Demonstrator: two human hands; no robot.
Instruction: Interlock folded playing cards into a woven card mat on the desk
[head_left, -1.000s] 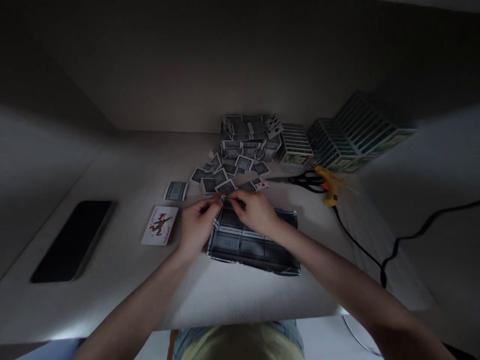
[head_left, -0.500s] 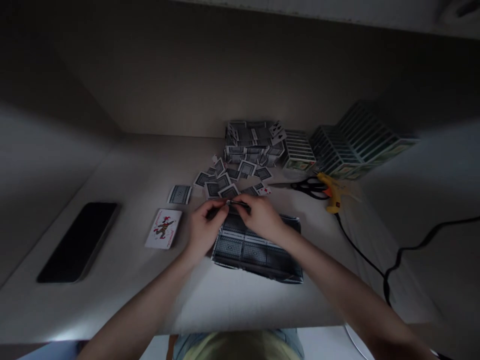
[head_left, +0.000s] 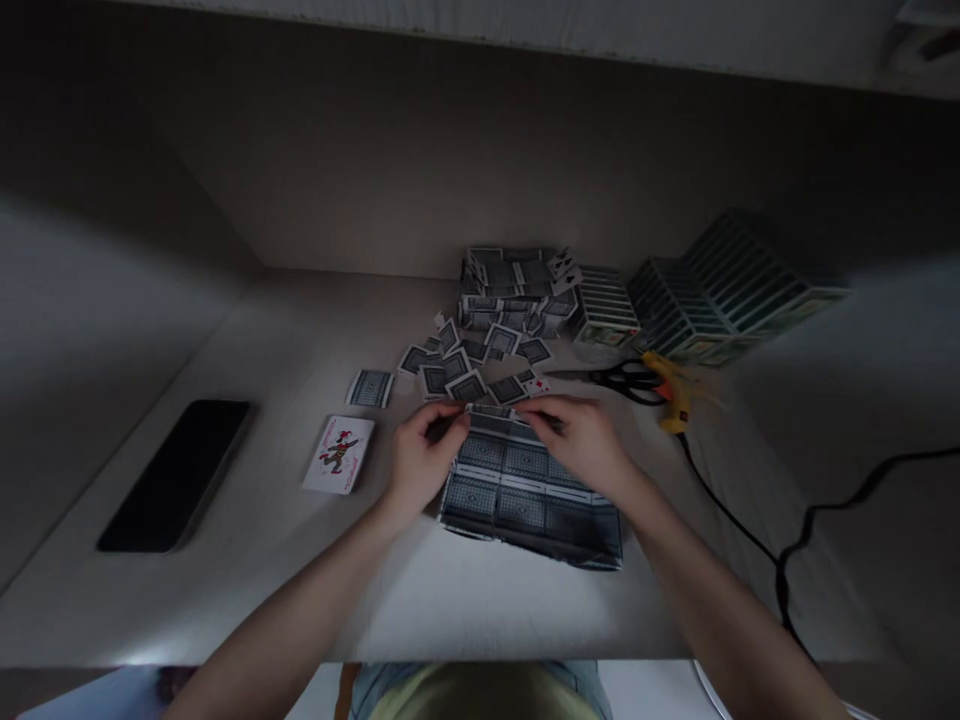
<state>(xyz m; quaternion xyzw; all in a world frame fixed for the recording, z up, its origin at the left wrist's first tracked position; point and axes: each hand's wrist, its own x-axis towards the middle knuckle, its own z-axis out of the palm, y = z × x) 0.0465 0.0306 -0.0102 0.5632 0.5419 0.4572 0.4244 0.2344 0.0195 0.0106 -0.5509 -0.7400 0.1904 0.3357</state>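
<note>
In front of me lies a shallow tray-like piece (head_left: 517, 500) built from playing cards, patterned backs showing. My left hand (head_left: 424, 450) pinches its far left corner between thumb and fingers. Along the same far edge, further right, my right hand (head_left: 581, 440) is closed, thumb and fingers pinching the rim. A narrow card strip (head_left: 491, 410) shows at the rim between both hands. Just beyond lie loose playing cards (head_left: 454, 370), some bent or cut. To the left are a joker-topped card stack (head_left: 340, 455) and a small face-down pile (head_left: 370, 388).
A phone (head_left: 176, 475) lies at the left. At the back stand a card-built box (head_left: 517, 285) and slatted card structures (head_left: 690, 300). Black-handled scissors (head_left: 630, 380) and a yellow glue gun (head_left: 675, 395) with a black cord (head_left: 731, 510) lie on the right.
My right hand has slid right along the far edge, away from my left hand, uncovering more of the rim. My left hand stays at the corner. The whole view has shifted slightly.
</note>
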